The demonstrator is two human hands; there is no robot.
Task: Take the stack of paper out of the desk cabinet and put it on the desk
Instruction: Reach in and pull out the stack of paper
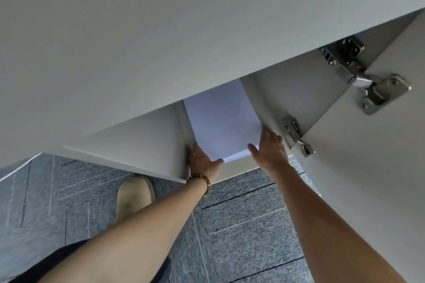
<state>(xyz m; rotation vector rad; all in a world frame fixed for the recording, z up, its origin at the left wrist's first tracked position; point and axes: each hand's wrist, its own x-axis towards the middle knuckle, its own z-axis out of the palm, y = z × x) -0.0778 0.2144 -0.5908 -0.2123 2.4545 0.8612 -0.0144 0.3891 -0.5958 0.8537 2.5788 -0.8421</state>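
A white stack of paper lies inside the open desk cabinet, under the grey desk top. My left hand grips the stack's near left corner, thumb on top. My right hand holds its near right edge, thumb over the sheets. The far end of the stack is hidden under the desk top. My fingers below the paper are out of sight.
The cabinet door stands open on the right, with two metal hinges on it. Grey carpet covers the floor below. My beige shoe is on the carpet to the left of my arms.
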